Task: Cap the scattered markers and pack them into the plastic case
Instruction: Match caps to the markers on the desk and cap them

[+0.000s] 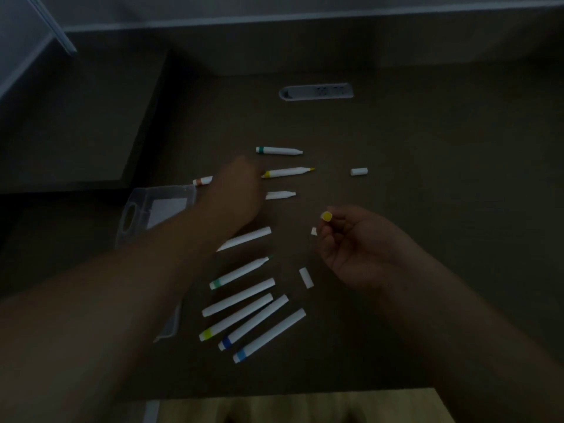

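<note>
White markers lie scattered on a dark desk point(427, 239). My left hand point(238, 190) reaches across them, its fingertips at the yellow-banded end of an uncapped yellow marker point(290, 171); its fingers are hidden from me. My right hand point(351, 248) pinches a yellow-ended cap point(327, 215). Farther back lies an uncapped green-banded marker point(279, 150). An orange-banded marker point(202, 180) and another uncapped marker point(280, 195) peek out from beside my left hand. Loose caps point(359, 171) point(306, 277) lie to the right. The clear plastic case point(158, 206) sits under my left forearm.
Several markers lie side by side near the front, among them a yellow-banded marker point(235, 317), a dark-blue-banded marker point(253, 322) and a light-blue-banded marker point(268, 335). A grey cable outlet point(316, 91) is set into the desk at the back. The desk's front edge point(274, 392) is close.
</note>
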Available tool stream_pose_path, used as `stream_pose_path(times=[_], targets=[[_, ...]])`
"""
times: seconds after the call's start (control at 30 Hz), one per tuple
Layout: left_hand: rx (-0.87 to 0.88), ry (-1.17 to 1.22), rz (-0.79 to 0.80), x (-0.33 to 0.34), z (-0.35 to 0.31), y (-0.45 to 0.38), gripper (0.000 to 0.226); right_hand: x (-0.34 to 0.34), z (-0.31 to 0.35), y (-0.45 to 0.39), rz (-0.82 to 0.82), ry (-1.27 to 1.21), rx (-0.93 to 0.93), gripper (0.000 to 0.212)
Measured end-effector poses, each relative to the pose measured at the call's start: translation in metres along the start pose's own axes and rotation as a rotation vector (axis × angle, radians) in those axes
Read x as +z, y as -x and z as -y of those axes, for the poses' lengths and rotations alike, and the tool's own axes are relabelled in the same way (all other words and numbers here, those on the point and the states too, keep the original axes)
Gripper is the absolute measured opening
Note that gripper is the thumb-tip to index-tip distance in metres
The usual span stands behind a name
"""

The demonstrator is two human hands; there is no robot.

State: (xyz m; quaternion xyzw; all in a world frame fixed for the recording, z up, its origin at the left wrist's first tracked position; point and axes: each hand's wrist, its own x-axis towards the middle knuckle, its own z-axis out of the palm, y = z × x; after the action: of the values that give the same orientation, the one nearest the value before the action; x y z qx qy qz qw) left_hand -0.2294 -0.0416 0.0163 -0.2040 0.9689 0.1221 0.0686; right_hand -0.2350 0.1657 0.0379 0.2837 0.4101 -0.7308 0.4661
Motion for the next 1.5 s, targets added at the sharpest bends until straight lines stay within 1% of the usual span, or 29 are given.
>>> stream_pose_path(times=[0.03,0.13,0.3,0.4,0.47,0.53,0.57,0.63,0.67,0.8,0.9,0.93,1.03,1.1,1.27,1.4,1.5], targets=[[0.014,-0.016,0.0,0.001,-0.003,-0.01,0.02,-0.001,0.002,0.0,-0.005,-0.001,-0.004,0.014],[0.039,-0.076,0.027,0.002,-0.018,-0.036,0.032,-0.005,0.007,0.001,-0.009,-0.006,0.001,0.014],[0.186,-0.117,0.045,0.005,-0.032,-0.057,0.034,-0.016,0.017,0.003,-0.014,-0.035,0.0,0.015],[0.229,-0.164,0.057,0.006,-0.035,-0.059,0.031,-0.022,0.021,0.001,-0.012,-0.04,0.002,0.013],[0.211,-0.191,0.062,0.007,-0.034,-0.066,0.029,-0.024,0.022,0.0,-0.012,-0.046,0.012,0.012],[0.189,-0.205,0.102,0.007,-0.033,-0.068,0.028,-0.026,0.023,-0.002,-0.029,-0.048,0.016,0.013],[0.195,-0.208,0.1,0.007,-0.03,-0.069,0.026,-0.026,0.023,-0.002,-0.036,-0.048,0.016,0.013],[0.224,-0.193,0.031,0.008,-0.025,-0.068,0.021,-0.025,0.024,-0.003,-0.039,-0.045,0.007,0.013],[0.216,-0.175,0.007,0.007,-0.024,-0.066,0.02,-0.024,0.024,-0.005,-0.035,-0.043,0.003,0.012],[0.183,-0.029,0.005,-0.007,-0.025,-0.035,0.018,-0.021,0.026,-0.005,-0.024,-0.037,-0.019,0.007],[0.209,0.095,-0.104,-0.015,-0.027,0.008,0.014,-0.018,0.027,-0.002,-0.03,-0.012,-0.045,0.01],[0.203,0.093,-0.082,-0.019,-0.026,0.019,0.015,-0.017,0.025,-0.002,-0.027,0.003,-0.055,0.011],[0.145,0.046,0.089,-0.027,-0.023,0.041,0.023,-0.013,0.02,0.002,-0.027,0.093,-0.098,0.007],[0.097,0.088,0.13,-0.026,-0.019,0.057,0.023,-0.012,0.015,0.007,-0.035,0.154,-0.137,0.004],[0.038,0.245,0.103,-0.014,-0.008,0.1,0.02,-0.012,-0.003,0.014,0.004,0.243,-0.19,0.007],[-0.002,0.233,0.178,-0.015,-0.004,0.109,0.029,-0.009,-0.017,0.015,-0.029,0.391,-0.248,0.013],[0.036,0.235,0.097,-0.015,0.002,0.117,0.026,-0.005,-0.024,0.02,-0.05,0.539,-0.285,0.016]])
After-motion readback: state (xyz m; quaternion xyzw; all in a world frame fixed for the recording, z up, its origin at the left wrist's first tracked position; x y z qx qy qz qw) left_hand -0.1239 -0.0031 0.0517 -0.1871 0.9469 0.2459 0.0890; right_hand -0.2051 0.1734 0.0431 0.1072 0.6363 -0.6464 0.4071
